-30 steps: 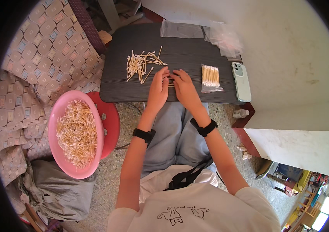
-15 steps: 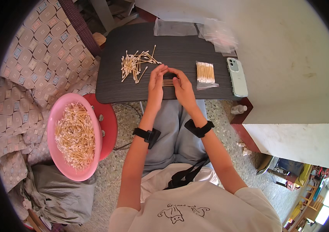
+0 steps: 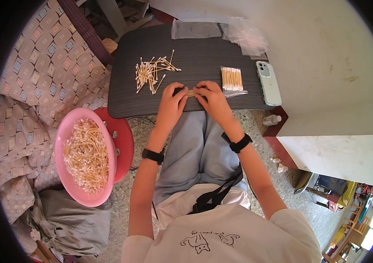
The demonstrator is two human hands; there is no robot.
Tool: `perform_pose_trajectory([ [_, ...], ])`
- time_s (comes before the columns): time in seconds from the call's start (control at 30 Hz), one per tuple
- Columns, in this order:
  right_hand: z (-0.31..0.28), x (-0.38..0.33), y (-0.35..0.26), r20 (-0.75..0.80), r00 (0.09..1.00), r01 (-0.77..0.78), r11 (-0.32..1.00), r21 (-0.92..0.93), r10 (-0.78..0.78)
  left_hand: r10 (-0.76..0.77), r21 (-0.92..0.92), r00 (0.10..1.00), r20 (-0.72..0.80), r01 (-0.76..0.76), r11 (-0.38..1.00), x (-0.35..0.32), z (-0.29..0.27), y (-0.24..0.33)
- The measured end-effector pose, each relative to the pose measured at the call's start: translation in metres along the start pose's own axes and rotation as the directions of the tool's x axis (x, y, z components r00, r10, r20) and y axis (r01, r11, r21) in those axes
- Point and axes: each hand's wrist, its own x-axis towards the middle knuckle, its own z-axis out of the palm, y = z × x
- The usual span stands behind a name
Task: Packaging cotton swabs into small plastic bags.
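Observation:
Between my two hands lies a small row of cotton swabs (image 3: 190, 93), sticks running left to right. My left hand (image 3: 173, 101) has its fingers closed round the left ends, and my right hand (image 3: 211, 98) grips the right ends. The tips of these swabs are hidden by my fingers. Just beyond my left hand, loose cotton swabs (image 3: 150, 73) with white tips lie in a scattered pile on the dark table (image 3: 199, 52). To the right of my right hand sits a clear bag filled with cotton swabs (image 3: 231, 79), its flap toward me.
Flat clear bags (image 3: 195, 30) and a heap of more bags (image 3: 247, 37) lie along the far edge. A pale phone (image 3: 269, 84) rests at the right edge beside the wall. A pink basin (image 3: 112, 164) of swabs stands on a red stool (image 3: 125, 144) at left.
My hands have drawn apart from touching fingertips and lowered toward me, with the fingers now gripping both ends of the swab row. The loose pile looks the same.

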Motion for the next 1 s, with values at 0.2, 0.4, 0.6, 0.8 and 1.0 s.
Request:
perform_pose_trajectory([
  [0.2, 0.006, 0.001, 0.002, -0.014, 0.999, 0.029, 0.994, -0.102, -0.031, 0.034, 0.010, 0.999, -0.009, -0.034, 0.999, 0.004, -0.001, 0.002],
  [0.4, 0.005, -0.001, -0.002, -0.005, 0.996, 0.085, 0.971, -0.224, -0.088, 0.044, 0.153, 0.999, -0.016, -0.042, 0.987, 0.004, 0.001, 0.013],
  [0.6, 0.002, -0.001, -0.003, -0.001, 0.972, 0.225, 0.929, -0.294, -0.236, 0.116, 0.366, 0.991, 0.068, -0.133, 0.921, 0.000, 0.003, 0.015],
  [0.8, 0.000, -0.005, -0.003, 0.017, 0.973, 0.222, 0.921, -0.319, -0.229, 0.145, 0.386, 0.985, 0.098, -0.172, 0.906, -0.002, 0.001, 0.014],
  [1.0, -0.008, -0.012, -0.004, -0.007, 0.953, 0.282, 0.899, -0.335, -0.302, 0.133, 0.239, 0.983, 0.129, -0.161, 0.958, -0.005, -0.003, 0.020],
])
